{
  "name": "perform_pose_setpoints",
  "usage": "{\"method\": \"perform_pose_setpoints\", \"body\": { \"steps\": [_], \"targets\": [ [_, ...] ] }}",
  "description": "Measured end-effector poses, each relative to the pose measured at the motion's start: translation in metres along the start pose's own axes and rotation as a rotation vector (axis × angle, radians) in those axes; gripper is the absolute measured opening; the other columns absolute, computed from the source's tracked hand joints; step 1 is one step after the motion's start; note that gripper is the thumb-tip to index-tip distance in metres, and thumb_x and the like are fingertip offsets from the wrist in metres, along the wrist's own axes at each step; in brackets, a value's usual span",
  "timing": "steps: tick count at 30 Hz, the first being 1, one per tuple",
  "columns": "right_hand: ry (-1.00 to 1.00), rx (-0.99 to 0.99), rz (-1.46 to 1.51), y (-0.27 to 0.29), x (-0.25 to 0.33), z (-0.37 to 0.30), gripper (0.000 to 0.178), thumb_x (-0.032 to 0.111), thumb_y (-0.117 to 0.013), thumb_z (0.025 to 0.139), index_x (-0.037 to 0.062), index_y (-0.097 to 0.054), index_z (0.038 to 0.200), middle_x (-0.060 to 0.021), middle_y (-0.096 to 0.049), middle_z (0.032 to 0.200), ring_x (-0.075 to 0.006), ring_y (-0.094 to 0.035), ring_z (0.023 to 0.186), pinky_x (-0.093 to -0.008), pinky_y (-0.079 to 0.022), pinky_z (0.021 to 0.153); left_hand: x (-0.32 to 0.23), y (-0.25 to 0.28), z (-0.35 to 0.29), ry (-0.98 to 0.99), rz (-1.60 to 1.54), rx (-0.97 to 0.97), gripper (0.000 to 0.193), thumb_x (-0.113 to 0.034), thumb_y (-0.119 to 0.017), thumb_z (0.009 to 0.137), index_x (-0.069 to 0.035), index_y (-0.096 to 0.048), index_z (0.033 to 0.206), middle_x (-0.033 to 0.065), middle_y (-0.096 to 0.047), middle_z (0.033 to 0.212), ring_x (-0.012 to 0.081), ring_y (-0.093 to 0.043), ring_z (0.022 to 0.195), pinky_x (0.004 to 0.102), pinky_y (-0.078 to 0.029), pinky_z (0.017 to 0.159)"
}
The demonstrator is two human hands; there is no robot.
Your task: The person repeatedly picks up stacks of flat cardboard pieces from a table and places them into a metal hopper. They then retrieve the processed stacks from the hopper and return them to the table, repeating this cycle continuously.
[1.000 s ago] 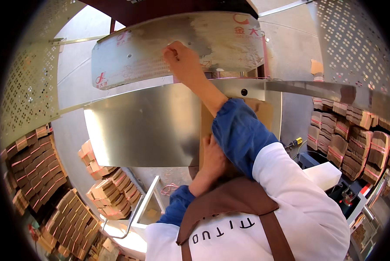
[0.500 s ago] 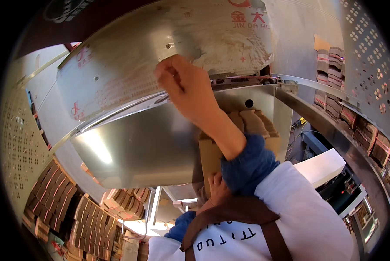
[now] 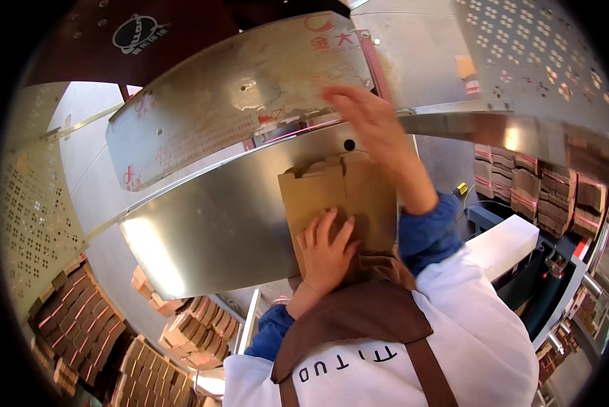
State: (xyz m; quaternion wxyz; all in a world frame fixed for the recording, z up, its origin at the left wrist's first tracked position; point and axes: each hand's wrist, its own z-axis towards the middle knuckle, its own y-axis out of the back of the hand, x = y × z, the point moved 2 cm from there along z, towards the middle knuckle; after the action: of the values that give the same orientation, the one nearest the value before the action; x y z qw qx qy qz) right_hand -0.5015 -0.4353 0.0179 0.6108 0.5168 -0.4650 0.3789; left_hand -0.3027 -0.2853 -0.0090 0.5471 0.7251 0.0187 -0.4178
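A stack of flat brown cardboard pieces [image 3: 371,197] stands against my front on the shiny metal tabletop [image 3: 216,217]. My left hand [image 3: 326,245] lies with its fingers spread on the broad face of the nearest piece. Raised past the stack's far right corner is my right hand [image 3: 372,125]. Its fingers are stretched out with nothing seen in them, though motion blurs them slightly. Behind the tabletop is a slanted metal cover plate [image 3: 209,112] with red print and worn film, near the right fingertips.
Above the plate looms a dark red machine housing [image 3: 73,51]. Perforated panels [image 3: 33,176] flank both sides. Tied cardboard bundles [image 3: 77,312] are stacked at the lower left, and more bundles [image 3: 525,186] stand at the right. A white beam [image 3: 501,244] juts out beside my right arm.
My right hand has moved right, away from the cover plate, and its curled fingers have straightened. My left hand has come up onto the cardboard's face. The view has shifted.
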Motion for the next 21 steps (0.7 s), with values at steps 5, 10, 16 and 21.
{"method": "perform_pose_setpoints", "body": {
  "steps": [5,10,16,21],
  "targets": [
    [-0.747,-0.041,0.0,0.066,-0.221,-0.153,0.044,0.04,-0.047,0.1,-0.0012,-0.064,0.104,-0.01,-0.067,0.09,-0.0182,-0.063,0.08,-0.0322,-0.05,0.073,-0.016,0.011,-0.004,-0.062,0.085,0.056,0.074,-0.039,-0.081,0.068,-0.014,-0.053,0.132,0.0172,-0.036,0.144,0.0376,-0.036,0.128,0.0531,-0.031,0.1],
    [-0.849,-0.127,0.001,0.02,-0.228,-0.173,0.056,0.053,-0.051,0.094,-0.0014,-0.064,0.088,-0.0068,-0.063,0.075,-0.0166,-0.06,0.07,-0.0323,-0.048,0.066,-0.022,0.007,-0.012,0.024,0.191,0.146,0.095,-0.044,-0.084,0.063,-0.016,-0.04,0.142,0.0187,-0.028,0.149,0.0387,-0.029,0.134,0.0556,-0.029,0.101],
    [-0.924,-0.066,0.263,0.013,-0.203,-0.167,0.049,0.049,-0.059,0.09,0.001,-0.065,0.094,-0.0041,-0.062,0.079,-0.014,-0.056,0.071,-0.0296,-0.045,0.064,-0.005,0.011,-0.032,0.099,0.194,0.056,0.106,-0.038,-0.088,0.059,-0.011,-0.033,0.145,0.0218,-0.024,0.15,0.04,-0.025,0.137,0.0538,-0.027,0.106],
    [-0.516,0.087,0.142,-0.008,-0.118,-0.153,0.028,0.023,-0.062,0.093,-0.0003,-0.059,0.109,-0.0039,-0.063,0.095,-0.0121,-0.057,0.085,-0.0289,-0.047,0.074,0.089,0.057,-0.064,0.249,-0.281,-0.171,0.108,-0.02,-0.09,0.056,-0.003,-0.029,0.145,0.019,-0.033,0.147,0.035,-0.036,0.134,0.041,-0.033,0.11]
  ]
}}
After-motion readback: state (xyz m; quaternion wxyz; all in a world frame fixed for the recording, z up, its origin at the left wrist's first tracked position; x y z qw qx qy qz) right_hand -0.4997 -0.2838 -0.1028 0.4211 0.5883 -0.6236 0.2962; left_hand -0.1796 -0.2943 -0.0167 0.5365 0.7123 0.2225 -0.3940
